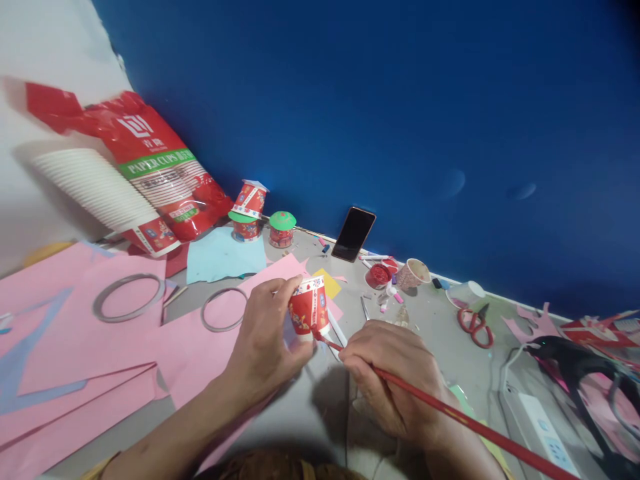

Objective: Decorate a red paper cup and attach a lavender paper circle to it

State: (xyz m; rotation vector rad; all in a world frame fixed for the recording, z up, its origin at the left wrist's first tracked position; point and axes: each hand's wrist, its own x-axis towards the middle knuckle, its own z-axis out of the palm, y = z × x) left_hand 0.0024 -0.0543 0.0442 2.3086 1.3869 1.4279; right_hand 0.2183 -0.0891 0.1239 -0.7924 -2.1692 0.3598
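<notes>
In the head view, my left hand (265, 340) grips a red and white printed paper cup (309, 308), thumb at its lower edge and fingers at the top. My right hand (395, 373) is closed round a long red-handled paintbrush (450, 403). The brush's tip touches the cup's lower wall, where red shows. Beyond the hands stands a small pot of red paint (379, 275). A paper cup with a stained inside (415, 273) leans beside it. Fingers cover the left side of the held cup.
At the left lie pink paper sheets (65, 320), two tape rings (129, 298) and a stack of paper cups (95, 190) by their red bag (160, 167). A phone (354, 233) leans on the blue wall. Scissors (475, 325), a power strip (543, 427) and a black glue gun (570, 367) sit right.
</notes>
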